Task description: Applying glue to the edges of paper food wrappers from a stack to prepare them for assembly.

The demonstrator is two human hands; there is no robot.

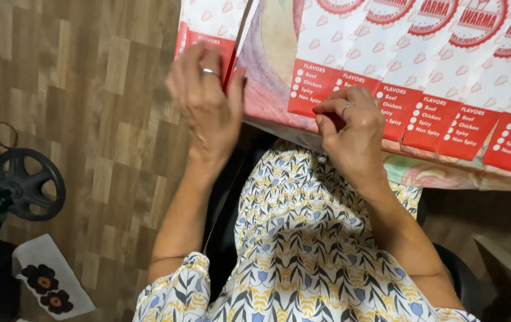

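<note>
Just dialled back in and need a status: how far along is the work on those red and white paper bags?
Done: a row of flat red and white paper bags lies overlapped along the table edge. In hand: the left hand pinches one more bag at the row's end, and the right hand presses on the row. What is left cannot be seen.

Flat white paper sleeves with red printed bands (422, 77) are lying overlapped in a fanned row along the table edge, one separate sleeve (204, 27) lying at the left end.
</note>
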